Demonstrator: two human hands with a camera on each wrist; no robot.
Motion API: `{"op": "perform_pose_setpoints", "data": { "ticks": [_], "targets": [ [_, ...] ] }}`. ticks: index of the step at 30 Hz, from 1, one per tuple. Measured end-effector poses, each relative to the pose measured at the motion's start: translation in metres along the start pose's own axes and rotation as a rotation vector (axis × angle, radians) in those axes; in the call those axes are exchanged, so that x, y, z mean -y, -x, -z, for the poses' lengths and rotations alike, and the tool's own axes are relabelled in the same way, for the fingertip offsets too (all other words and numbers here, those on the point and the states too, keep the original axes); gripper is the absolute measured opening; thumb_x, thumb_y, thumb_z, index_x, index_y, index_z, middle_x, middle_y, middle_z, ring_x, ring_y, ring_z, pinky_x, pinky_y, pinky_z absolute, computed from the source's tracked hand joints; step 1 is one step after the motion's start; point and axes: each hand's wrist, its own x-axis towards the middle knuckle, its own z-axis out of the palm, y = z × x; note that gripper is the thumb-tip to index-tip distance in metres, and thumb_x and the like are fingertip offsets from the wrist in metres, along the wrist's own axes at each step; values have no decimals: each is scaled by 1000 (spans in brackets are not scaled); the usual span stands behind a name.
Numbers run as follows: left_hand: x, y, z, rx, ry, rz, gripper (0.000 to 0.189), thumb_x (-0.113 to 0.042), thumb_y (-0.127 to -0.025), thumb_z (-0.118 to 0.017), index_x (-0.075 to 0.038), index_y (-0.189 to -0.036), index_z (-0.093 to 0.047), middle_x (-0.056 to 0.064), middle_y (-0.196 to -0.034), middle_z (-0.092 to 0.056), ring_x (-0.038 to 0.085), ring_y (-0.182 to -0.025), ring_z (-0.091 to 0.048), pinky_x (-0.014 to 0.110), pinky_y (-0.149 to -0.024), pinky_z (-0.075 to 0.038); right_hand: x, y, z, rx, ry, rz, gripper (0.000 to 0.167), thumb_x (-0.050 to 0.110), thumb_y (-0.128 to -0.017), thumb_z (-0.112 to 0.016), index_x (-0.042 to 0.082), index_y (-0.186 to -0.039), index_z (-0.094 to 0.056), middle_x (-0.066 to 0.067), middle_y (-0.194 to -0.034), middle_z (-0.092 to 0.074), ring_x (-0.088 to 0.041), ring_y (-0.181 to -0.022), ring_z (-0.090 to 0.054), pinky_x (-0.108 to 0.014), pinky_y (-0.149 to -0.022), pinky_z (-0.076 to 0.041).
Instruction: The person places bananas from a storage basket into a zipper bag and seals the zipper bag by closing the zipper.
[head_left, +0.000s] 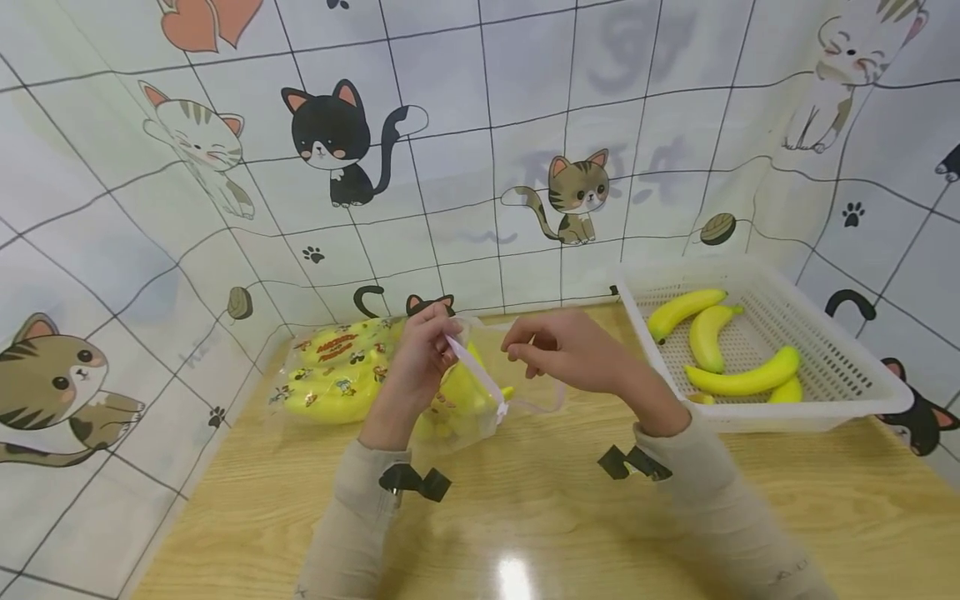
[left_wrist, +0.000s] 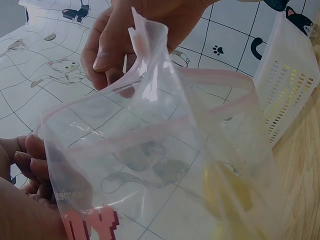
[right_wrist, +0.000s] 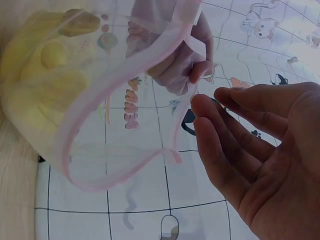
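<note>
A clear zip bag with a pale pink strip along its mouth (head_left: 476, 371) holds yellow fruit (right_wrist: 42, 65), partly blurred by the plastic. My left hand (head_left: 420, 358) pinches the bag's edge at its mouth. Just right of the mouth is my right hand (head_left: 573, 350), its fingers loosely bent and nothing between them in the right wrist view. The mouth (right_wrist: 65, 145) gapes in a loop there. Whether a right fingertip touches the strip, I cannot tell. A second printed clear bag (head_left: 337, 346) with bananas inside lies left of my left hand.
A white perforated basket (head_left: 825, 408) stands at the right of the wooden table (head_left: 525, 492). Several bananas (head_left: 750, 375) lie in it. A cat-printed sheet (head_left: 465, 192) rises behind and at both sides of the table.
</note>
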Motion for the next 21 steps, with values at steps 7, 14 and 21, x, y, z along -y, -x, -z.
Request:
{"op": "perform_pose_setpoints", "data": {
  "ticks": [7,14,21],
  "targets": [
    [-1,0,1,8,-2,2,38,5,-93,-49,-16,-64,-37,-5,-59,-33,8,-50,-35,19,-49,-34,2,-7,46,70,158,-33,12,15,-102,-64,17,-104,-75,4,-81,-71,-2,-66,-68,-26,-56,-51],
    [-2,-1,0,4,8,5,38,6,-93,-49,-15,-64,-36,-4,-60,-32,8,-50,-35,19,-49,-34,-22,-21,101,98,348,-142,14,15,-104,-60,13,-106,-73,2,-85,-74,-8,-65,-68,-29,-64,-53],
    [0,-1,2,3,14,11,38,6,-95,-49,-15,-65,-36,-4,-62,-32,9,-51,-35,19,-50,-34,-71,-29,134,217,487,-354,19,14,-104,-56,6,-113,-71,-5,-88,-76,-13,-63,-67,-35,-67,-55]
  ]
}}
